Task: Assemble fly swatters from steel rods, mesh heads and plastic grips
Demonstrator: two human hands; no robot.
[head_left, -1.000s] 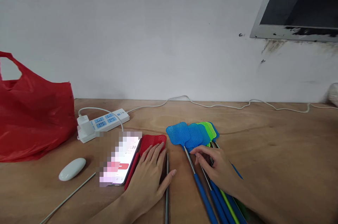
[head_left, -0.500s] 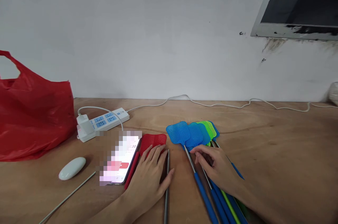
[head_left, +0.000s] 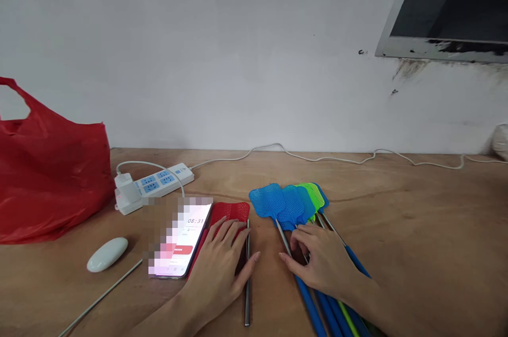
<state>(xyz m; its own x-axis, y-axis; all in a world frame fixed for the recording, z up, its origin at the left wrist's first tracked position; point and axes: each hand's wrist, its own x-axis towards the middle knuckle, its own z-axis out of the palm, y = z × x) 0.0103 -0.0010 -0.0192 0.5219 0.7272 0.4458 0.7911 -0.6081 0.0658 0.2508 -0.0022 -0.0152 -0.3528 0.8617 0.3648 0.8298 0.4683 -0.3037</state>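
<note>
My left hand lies flat, fingers spread, on a red fly swatter and over a bare metal rod that runs toward me. My right hand rests with curved fingers on the metal shafts of a fanned pile of blue and green fly swatters, whose blue handles pass under my wrist. Whether its fingers grip a shaft is hidden.
A lit phone lies left of the red swatter. A white power strip with a plug, a white oval case, a thin metal rod and a red plastic bag occupy the left. A white cable runs along the wall.
My right hand slid toward me and slightly left along the swatter shafts. The bare metal rod under my left hand shifted nearer to me. My left hand drew back slightly.
</note>
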